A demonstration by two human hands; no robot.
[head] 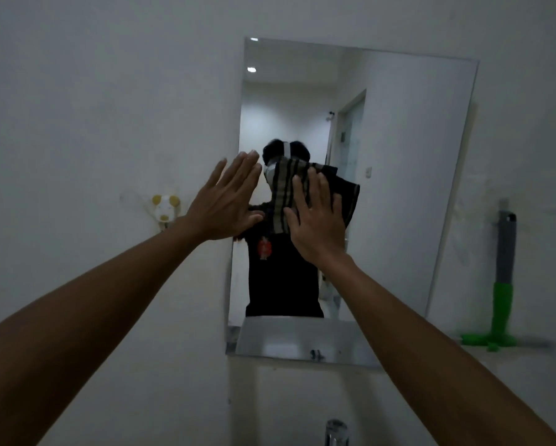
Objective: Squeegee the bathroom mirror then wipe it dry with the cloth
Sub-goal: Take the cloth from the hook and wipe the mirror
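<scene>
Nearest, at 6 o'clock at the bottom edge, the chrome top of a faucet [336, 432] shows. Both bare forearms reach up from the lower corners toward the middle. The left hand [227, 201] lies flat with fingers spread apart, empty, over the left edge of the bathroom mirror [405, 175], palm toward the wall [93, 107]. Just beside it, at about 3 o'clock from it, the right hand [315, 226] presses flat, fingers apart, on a dark striped cloth [284, 191] held against the glass near the mirror's centre; the cloth sticks out above and to both sides of the hand. On the wall at 9 o'clock hangs a small animal-shaped hook [164, 210]. At 3 o'clock, well apart from the hands, a squeegee [503, 284] with a green and grey handle stands upright against the wall, blade down.
</scene>
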